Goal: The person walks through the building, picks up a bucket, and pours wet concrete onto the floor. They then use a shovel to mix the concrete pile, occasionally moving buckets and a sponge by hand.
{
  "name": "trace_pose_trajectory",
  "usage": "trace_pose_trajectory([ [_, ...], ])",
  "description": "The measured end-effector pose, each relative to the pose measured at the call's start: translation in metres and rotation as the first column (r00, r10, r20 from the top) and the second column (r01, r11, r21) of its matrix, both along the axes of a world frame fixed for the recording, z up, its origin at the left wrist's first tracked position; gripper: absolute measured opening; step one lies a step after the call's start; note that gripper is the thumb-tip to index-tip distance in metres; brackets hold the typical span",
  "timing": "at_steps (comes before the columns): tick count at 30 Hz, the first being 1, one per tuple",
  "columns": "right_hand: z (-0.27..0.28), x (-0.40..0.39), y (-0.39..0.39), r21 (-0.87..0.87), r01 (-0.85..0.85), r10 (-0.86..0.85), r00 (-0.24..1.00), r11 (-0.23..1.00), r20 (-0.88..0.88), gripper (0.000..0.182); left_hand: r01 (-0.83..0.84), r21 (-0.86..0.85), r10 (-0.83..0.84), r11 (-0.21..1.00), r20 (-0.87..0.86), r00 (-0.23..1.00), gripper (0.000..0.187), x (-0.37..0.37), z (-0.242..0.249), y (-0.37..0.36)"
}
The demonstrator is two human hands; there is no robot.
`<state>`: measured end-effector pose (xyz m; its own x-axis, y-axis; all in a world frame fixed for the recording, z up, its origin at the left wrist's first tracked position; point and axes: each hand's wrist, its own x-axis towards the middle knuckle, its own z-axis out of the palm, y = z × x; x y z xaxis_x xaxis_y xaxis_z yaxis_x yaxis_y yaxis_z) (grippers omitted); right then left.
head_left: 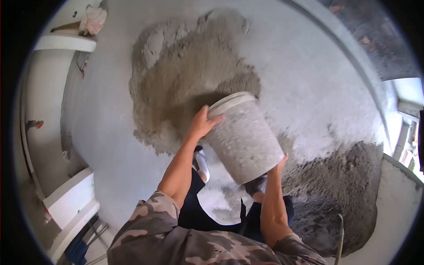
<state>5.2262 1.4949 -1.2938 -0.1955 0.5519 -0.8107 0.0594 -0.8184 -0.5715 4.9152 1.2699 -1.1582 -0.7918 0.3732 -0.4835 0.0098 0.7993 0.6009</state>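
A whitish bucket (245, 137), crusted with dried grey splashes, is tilted with its mouth toward the pile of grey sandy mix (172, 84) on the floor. My left hand (204, 123) grips the bucket near its rim, thumb lying along the outer wall. Low at the base, my right hand (279, 164) holds the bucket from the right side; most of its fingers are hidden behind it. Below the rim a dark shadow falls on the pile. What the bucket contains cannot be seen.
A darker heap of sand or soil (340, 190) lies at the right against a low wall (399, 198), with a thin handle (340, 238) sticking up before it. White ledges (73, 194) line the left side. My feet stand just behind the bucket.
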Motion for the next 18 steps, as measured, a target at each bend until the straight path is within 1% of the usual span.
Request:
trace_pose_trajectory([
  [1,0.024,-0.018,0.006,0.067,-0.013,0.009,0.999,0.998,0.05,0.065,-0.083,0.003,0.083,0.997,0.006,0.997,0.097,-0.007,0.002,-0.012],
  [2,0.051,-0.039,0.012,0.124,-0.029,0.017,0.996,0.992,0.092,0.065,-0.09,0.04,0.091,0.995,-0.036,0.995,0.097,-0.02,0.004,-0.017],
  [3,0.072,-0.056,0.013,0.164,-0.052,0.033,0.992,0.985,0.12,0.066,-0.117,0.035,0.116,0.993,0.022,0.993,0.1,-0.029,0.004,-0.027],
  [4,0.101,-0.075,0.01,0.164,-0.067,0.048,0.992,0.984,0.118,0.066,-0.14,0.008,0.139,0.99,0.106,0.985,0.103,-0.027,0.008,-0.043],
  [5,0.125,-0.092,0.008,0.264,-0.183,0.103,0.951,0.947,0.292,0.066,-0.23,-0.007,0.23,0.973,0.073,0.971,0.104,-0.027,0.028,-0.044],
  [6,0.144,-0.114,0.007,0.348,-0.31,0.133,0.883,0.885,0.449,0.066,-0.247,-0.007,0.247,0.969,0.078,0.966,0.104,-0.032,0.032,-0.055],
  [7,0.161,-0.131,0.007,0.338,-0.376,0.209,0.874,0.862,0.439,0.069,-0.267,0.022,0.266,0.963,0.043,0.963,0.102,-0.041,0.032,-0.063],
  [8,0.17,-0.143,0.008,0.349,-0.389,0.219,0.873,0.853,0.436,0.069,-0.29,0.054,0.29,0.956,0.006,0.957,0.099,-0.051,0.042,-0.068],
  [9,0.177,-0.159,0.011,0.351,-0.48,0.313,0.844,0.804,0.436,0.07,-0.31,0.071,0.311,0.948,-0.003,0.95,0.099,-0.064,0.053,-0.074],
  [10,0.181,-0.17,0.011,0.345,-0.562,0.402,0.805,0.751,0.437,0.071,-0.341,0.127,0.33,0.932,0.098,0.939,0.097,-0.072,0.063,-0.084],
  [11,0.222,-0.199,-0.008,0.391,-0.573,0.356,0.789,0.72,0.502,0.071,-0.374,0.173,0.336,0.911,0.211,0.918,0.094,-0.077,0.079,-0.095],
  [12,0.233,-0.215,-0.012,0.391,-0.584,0.366,0.783,0.711,0.503,0.071,-0.387,0.174,0.349,0.906,0.212,0.913,0.094,-0.085,0.094,-0.102],
  [14,0.25,-0.25,-0.021,0.432,-0.74,0.41,0.655,0.515,0.634,0.072,-0.486,0.234,0.407,0.842,0.316,0.857,0.089,-0.111,0.123,-0.115],
  [15,0.261,-0.267,-0.026,0.461,-0.758,0.439,0.647,0.461,0.624,0.074,-0.505,0.236,0.43,0.83,0.303,0.85,0.089,-0.124,0.129,-0.123],
  [16,0.273,-0.283,-0.031,0.465,-0.767,0.461,0.64,0.443,0.615,0.074,-0.512,0.263,0.445,0.818,0.276,0.852,0.088,-0.134,0.133,-0.132],
  [18,0.307,-0.31,-0.046,0.467,-0.802,0.459,0.597,0.372,0.659,0.074,-0.538,0.284,0.482,0.794,0.244,0.841,0.086,-0.141,0.149,-0.15],
])
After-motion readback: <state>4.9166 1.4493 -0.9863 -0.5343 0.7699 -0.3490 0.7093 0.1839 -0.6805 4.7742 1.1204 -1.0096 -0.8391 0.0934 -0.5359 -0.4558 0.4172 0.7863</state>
